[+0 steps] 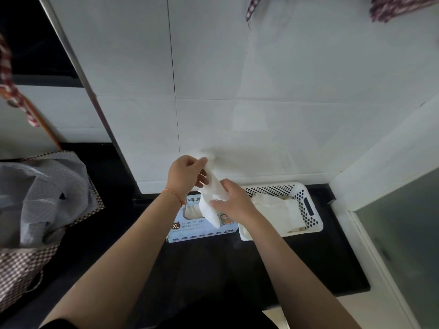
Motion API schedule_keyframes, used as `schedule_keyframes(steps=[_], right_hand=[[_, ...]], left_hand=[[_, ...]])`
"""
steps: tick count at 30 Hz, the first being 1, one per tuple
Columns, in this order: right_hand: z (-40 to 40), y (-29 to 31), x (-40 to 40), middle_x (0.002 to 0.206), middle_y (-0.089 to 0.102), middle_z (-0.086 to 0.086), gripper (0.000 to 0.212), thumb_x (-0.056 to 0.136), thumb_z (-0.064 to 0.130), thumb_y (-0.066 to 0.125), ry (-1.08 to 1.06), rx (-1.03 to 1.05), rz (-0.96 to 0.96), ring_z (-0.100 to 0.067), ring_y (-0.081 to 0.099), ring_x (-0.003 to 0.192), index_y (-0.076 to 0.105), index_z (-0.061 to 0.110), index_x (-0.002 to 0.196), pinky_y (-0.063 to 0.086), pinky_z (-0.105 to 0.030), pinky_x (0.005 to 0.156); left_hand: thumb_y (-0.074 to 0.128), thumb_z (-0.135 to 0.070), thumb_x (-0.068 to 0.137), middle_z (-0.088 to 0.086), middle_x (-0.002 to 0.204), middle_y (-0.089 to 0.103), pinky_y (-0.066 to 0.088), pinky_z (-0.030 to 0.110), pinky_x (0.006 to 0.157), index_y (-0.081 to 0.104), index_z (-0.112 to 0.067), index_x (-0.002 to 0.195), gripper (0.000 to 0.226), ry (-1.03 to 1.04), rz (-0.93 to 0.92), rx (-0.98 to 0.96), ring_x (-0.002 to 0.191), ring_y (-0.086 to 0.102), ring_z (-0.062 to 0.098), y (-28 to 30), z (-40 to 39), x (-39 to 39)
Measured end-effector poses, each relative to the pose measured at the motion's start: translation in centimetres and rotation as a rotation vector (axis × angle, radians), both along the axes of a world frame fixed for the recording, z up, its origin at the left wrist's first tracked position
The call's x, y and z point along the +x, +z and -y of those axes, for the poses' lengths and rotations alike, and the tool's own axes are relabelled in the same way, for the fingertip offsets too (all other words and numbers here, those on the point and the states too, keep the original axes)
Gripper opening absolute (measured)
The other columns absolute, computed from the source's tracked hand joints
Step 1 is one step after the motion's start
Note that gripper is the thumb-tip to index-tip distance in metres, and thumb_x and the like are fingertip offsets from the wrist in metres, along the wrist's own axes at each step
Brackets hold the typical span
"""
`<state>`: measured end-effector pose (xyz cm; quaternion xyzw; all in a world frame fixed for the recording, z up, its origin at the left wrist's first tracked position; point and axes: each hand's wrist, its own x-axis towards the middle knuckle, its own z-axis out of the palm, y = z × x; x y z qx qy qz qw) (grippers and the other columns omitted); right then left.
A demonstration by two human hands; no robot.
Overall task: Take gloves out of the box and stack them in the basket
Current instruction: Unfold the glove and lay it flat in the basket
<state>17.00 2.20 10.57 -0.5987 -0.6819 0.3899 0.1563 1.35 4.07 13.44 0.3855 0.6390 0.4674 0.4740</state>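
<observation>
Left hand: our left hand [184, 173] is raised above the box, fingers curled, pinching the upper end of a white glove [211, 198].
Right hand: our right hand [234, 201] sits lower and to the right, fingers bent round the glove's middle, holding it.
Glove in hand: it hangs slanted between our two hands, its lower end dangling in front of the box top.
Glove box: a light-blue carton [202, 230] marked XL lies flat on the dark counter [308, 264], against the tiled wall [261, 91]; pale gloves show through its oval opening.
Basket: a white perforated basket [311, 210] stands just right of the box, touching or nearly touching it, we cannot tell which.
Basket contents: stacked pale gloves [280, 213] lie inside it.
Left of counter: a checked bag [28, 257] holds a grey plastic sack [40, 193].
Wrist: a red string [174, 197] circles our left wrist.
</observation>
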Motion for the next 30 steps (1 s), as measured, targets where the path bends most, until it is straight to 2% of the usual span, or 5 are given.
schedule_keyframes(steps=[7, 13, 20, 26, 30], right_hand=[[-0.6, 2.8, 2.4, 0.075, 0.061, 0.011, 0.009, 0.088, 0.012, 0.064, -0.147, 0.11, -0.163, -0.005, 0.056, 0.068, 0.066, 0.02, 0.084, 0.042, -0.019, 0.063], [-1.2, 6.5, 2.1, 0.049, 0.02, 0.011, 0.058, 0.089, 0.038, 0.069, -0.111, 0.21, -0.227, -0.01, 0.022, 0.048, 0.028, 0.02, 0.053, 0.019, -0.025, 0.049], [-1.5, 6.7, 4.0, 0.05, 0.037, -0.009, 0.051, 0.095, 0.034, 0.058, -0.178, 0.426, 0.009, -0.024, 0.043, 0.049, 0.033, 0.009, 0.057, 0.032, -0.037, 0.051], [-1.5, 7.1, 6.2, 0.052, 0.024, 0.003, 0.048, 0.094, 0.018, 0.056, -0.303, 0.525, 0.012, -0.012, 0.025, 0.05, 0.025, 0.022, 0.058, 0.021, -0.025, 0.049], [-1.6, 6.9, 8.1, 0.058, 0.043, 0.005, 0.031, 0.093, 0.023, 0.058, -0.413, 0.382, -0.12, -0.007, 0.037, 0.055, 0.051, 0.011, 0.065, 0.03, -0.019, 0.053]], left_hand=[[0.07, -0.026, 0.087, 0.006, 0.084, 0.069, 0.05, 0.03, 0.062, 0.058, -0.015, 0.098, 0.02, 0.072, -0.214, -0.011, 0.062, 0.065, 0.012, -1.6, -0.3, -1.7], [0.072, -0.041, 0.085, 0.006, 0.112, 0.07, 0.05, 0.036, 0.094, 0.064, -0.021, 0.116, 0.037, -0.651, 0.054, 0.096, 0.106, 0.066, 0.021, 1.2, 1.1, 0.8], [0.061, -0.007, 0.087, 0.001, 0.074, 0.061, 0.044, 0.017, 0.059, 0.067, -0.005, 0.089, 0.006, -0.476, -0.146, 0.058, 0.059, 0.053, 0.005, -0.6, 0.4, 2.3], [0.063, -0.03, 0.081, -0.001, 0.066, 0.055, 0.039, 0.025, 0.063, 0.068, -0.005, 0.078, 0.026, -0.527, -0.263, -0.013, 0.061, 0.045, 0.012, -2.3, 0.1, 2.9], [0.069, -0.036, 0.088, 0.001, 0.065, 0.052, 0.037, 0.021, 0.063, 0.071, -0.004, 0.077, 0.034, -0.496, -0.191, -0.057, 0.061, 0.045, 0.011, -3.5, -0.2, 3.9]])
